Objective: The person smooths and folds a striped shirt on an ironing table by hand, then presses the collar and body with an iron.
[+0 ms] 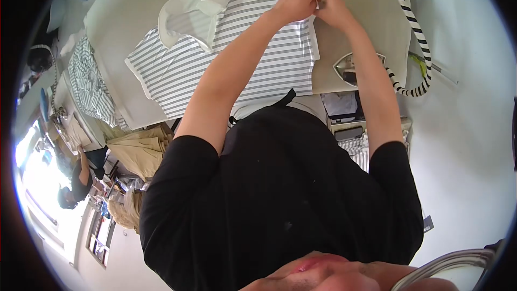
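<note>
A white shirt with grey stripes lies spread on the pale padded table, its white collar toward the left. My left hand is closed at the shirt's far right corner, pinching its edge. Against it, my right hand has its fingers bent round the same edge, and the fingertips of both hands meet. Exactly how the cloth sits between the fingers is partly hidden. An iron rests near the table's right front edge, partly behind my right forearm.
A black-and-white striped hose curves down the right side to the iron. Crumpled striped cloth lies at the left, with tan cloth below it. A phone lies under the table's front edge. Another person is at the far left.
</note>
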{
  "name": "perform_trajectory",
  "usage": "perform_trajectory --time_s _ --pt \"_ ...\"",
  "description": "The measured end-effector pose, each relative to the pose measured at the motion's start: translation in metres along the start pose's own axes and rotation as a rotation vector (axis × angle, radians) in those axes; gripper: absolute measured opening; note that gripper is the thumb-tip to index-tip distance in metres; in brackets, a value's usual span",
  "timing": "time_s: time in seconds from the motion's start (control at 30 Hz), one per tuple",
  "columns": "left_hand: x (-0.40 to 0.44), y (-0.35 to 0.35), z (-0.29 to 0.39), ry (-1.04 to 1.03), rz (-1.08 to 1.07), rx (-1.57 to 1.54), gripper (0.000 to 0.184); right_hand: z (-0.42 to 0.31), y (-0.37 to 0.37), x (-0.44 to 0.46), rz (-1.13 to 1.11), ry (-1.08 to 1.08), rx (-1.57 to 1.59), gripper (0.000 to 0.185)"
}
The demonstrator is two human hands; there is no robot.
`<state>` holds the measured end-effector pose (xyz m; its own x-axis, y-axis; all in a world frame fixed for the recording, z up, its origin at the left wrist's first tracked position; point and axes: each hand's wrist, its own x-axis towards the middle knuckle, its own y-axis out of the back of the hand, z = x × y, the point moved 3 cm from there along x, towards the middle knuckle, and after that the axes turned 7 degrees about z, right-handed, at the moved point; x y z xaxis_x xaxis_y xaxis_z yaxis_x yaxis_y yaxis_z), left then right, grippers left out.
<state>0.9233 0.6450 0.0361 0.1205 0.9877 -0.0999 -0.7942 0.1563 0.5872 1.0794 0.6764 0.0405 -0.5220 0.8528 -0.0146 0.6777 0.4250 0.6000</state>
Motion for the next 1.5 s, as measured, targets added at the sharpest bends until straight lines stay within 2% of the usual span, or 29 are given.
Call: perform_trajectory --time_s 0.03,0.07,0.1,0.17,0.23,0.3,0.33,0.4,0.53,0.57,0.6,0.67,0.7,0.8,0.87,0.93,1.0,1.03,1.1,1.17,1.23,1.27,1.33,1.37,1.47,1.5 --pt "-0.001 0.002 -0.003 -0.065 0.041 -0.112 0.026 0.009 -0.013 0.014 -0.131 -0.075 0.146 0.047" --pt "-0.002 0.005 -0.007 -0.13 0.078 -0.226 0.028 0.016 -0.02 0.021 -0.123 -0.077 0.151 0.047" --pt "-0.003 0.011 -0.017 -0.136 0.071 -0.223 0.028 0.022 -0.025 0.027 -0.134 -0.166 0.163 0.043" --pt "-0.007 0.043 -0.04 -0.307 0.324 0.054 0.038 0.032 -0.027 0.034 -0.16 -0.342 0.18 0.035" --pt "-0.013 0.073 -0.073 -0.211 0.264 0.368 0.043 0.033 -0.023 0.035 -0.128 -0.324 0.181 0.033" --pt "-0.02 0.095 -0.103 -0.188 0.009 0.692 0.045 0.033 -0.017 0.032 -0.074 -0.285 0.193 0.029" --pt "-0.022 0.111 -0.105 -0.187 0.011 0.692 0.045 0.036 -0.016 0.032 -0.075 -0.284 0.193 0.029" --pt "-0.024 0.128 -0.114 -0.082 -0.322 0.717 0.046 0.044 -0.016 0.03 -0.07 -0.279 0.19 0.029" --pt "-0.032 0.154 -0.119 0.027 -0.302 0.514 0.045 0.042 -0.011 0.03 -0.05 -0.269 0.092 0.029" --pt "-0.029 0.156 -0.118 0.027 -0.304 0.513 0.045 0.04 -0.011 0.029 -0.042 -0.266 0.046 0.029" --pt "-0.026 0.159 -0.12 0.115 -0.302 0.552 0.044 0.038 -0.012 0.028 -0.042 -0.268 0.046 0.029" --pt "-0.023 0.162 -0.122 0.29 -0.298 0.625 0.042 0.033 -0.012 0.024 -0.03 -0.219 -0.176 0.03" --pt "-0.024 0.158 -0.123 0.29 -0.298 0.621 0.042 0.032 -0.011 0.023 -0.024 -0.191 -0.287 0.03" --pt "-0.031 0.139 -0.123 -0.004 0.08 0.914 0.038 0.036 -0.007 0.019 0.02 -0.231 -0.239 0.032" --pt "-0.044 0.102 -0.112 -0.19 0.276 0.872 0.035 0.039 -0.005 0.007 0.043 -0.258 -0.215 0.032" --pt "-0.067 0.06 -0.063 -0.094 0.129 0.333 0.041 0.031 0.0 -0.006 0.109 -0.164 -0.311 0.035" --pt "-0.08 0.008 -0.045 -0.508 0.076 0.67 0.059 0.015 0.008 -0.022 0.15 -0.098 -0.351 0.04" --pt "-0.075 -0.005 -0.038 -0.51 0.08 0.668 0.059 0.002 0.018 -0.038 0.159 -0.083 -0.347 0.043" --pt "-0.066 -0.024 -0.03 -0.346 0.068 0.566 0.069 -0.017 0.037 -0.079 0.113 -0.017 -0.425 0.048" --pt "-0.061 -0.033 -0.031 -0.341 0.086 0.548 0.07 -0.033 0.062 -0.13 -0.067 -0.023 -0.523 0.051" --pt "-0.055 -0.032 -0.035 -0.357 0.113 0.546 0.073 -0.044 0.093 -0.176 -0.317 0.089 -0.569 0.057" --pt "-0.056 -0.029 -0.037 -0.351 0.12 0.549 0.073 -0.042 0.109 -0.19 -0.32 0.099 -0.57 0.057" --pt "-0.059 -0.017 -0.044 -0.361 0.116 0.578 0.071 -0.04 0.122 -0.212 -0.628 0.377 -0.639 0.064" --pt "-0.061 -0.012 -0.047 -0.371 0.112 0.589 0.071 -0.039 0.122 -0.21 -0.624 0.376 -0.645 0.064" --pt "-0.066 0.048 -0.074 -0.255 0.227 0.707 0.055 -0.004 0.115 -0.183 -0.857 -0.063 -1.021 0.074" --pt "-0.064 0.071 -0.089 -0.203 0.253 0.752 0.05 -0.003 0.107 -0.169 -0.849 -0.065 -1.021 0.074"
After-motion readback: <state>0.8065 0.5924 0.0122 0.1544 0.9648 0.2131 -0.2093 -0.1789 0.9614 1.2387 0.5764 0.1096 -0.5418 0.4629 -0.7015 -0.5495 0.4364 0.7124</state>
